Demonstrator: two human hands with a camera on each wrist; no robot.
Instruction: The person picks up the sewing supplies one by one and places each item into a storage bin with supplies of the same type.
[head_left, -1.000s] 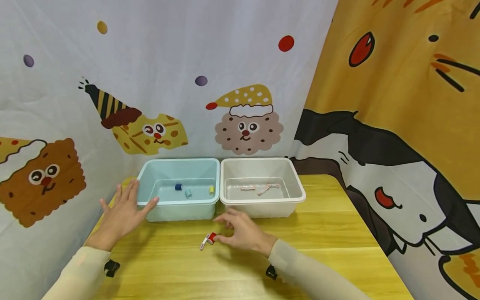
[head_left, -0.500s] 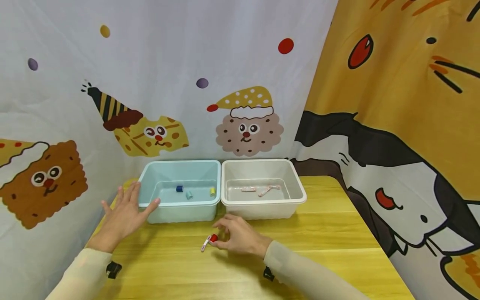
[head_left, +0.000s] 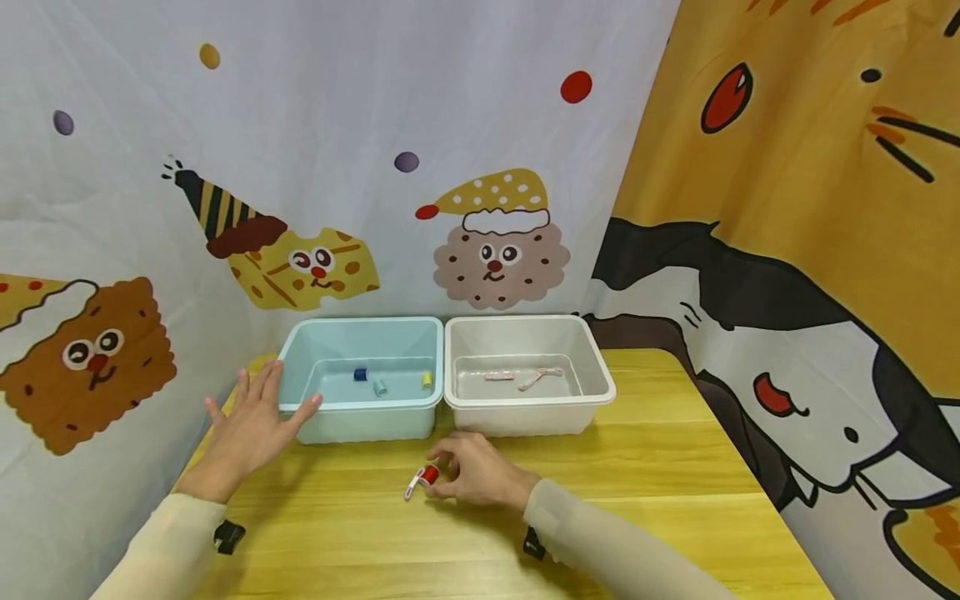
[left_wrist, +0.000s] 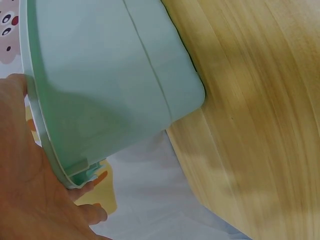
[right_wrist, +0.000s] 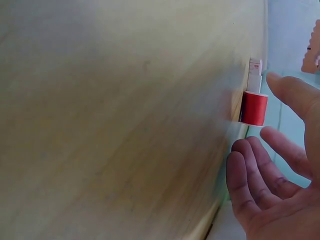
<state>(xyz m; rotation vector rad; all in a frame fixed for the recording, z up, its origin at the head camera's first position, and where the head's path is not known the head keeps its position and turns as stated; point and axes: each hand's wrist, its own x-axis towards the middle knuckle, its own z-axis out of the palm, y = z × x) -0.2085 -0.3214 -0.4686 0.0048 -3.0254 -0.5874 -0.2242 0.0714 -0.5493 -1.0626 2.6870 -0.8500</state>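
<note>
A red thread spool (head_left: pixel 428 475) lies on the table, touching or close beside a slim pink-and-white stick (head_left: pixel 413 483). Around the spool, with a gap showing in the right wrist view, are the thumb and forefinger of my right hand (head_left: pixel 483 471); its other fingers are loosely bent. My left hand (head_left: pixel 243 437) rests with spread fingers at the left front corner of a light blue bin (head_left: pixel 360 423), thumb over the rim. Inside that bin lie a dark blue spool (head_left: pixel 361 375), a pale blue spool (head_left: pixel 379 387) and a yellow spool (head_left: pixel 427 380).
Right of the blue bin, and against it, stands a white bin (head_left: pixel 525 419). It contains a pink-and-white strip (head_left: pixel 498 377) and a bent pink-and-white piece (head_left: pixel 540 378). Behind both hangs a printed curtain (head_left: pixel 330 100). The yellow wood-grain table (head_left: pixel 637 517) extends toward the front and right.
My right hand has lowered a little, its fingertips coming nearer the red spool. The left hand stays at the blue bin. The head view shifts slightly.
</note>
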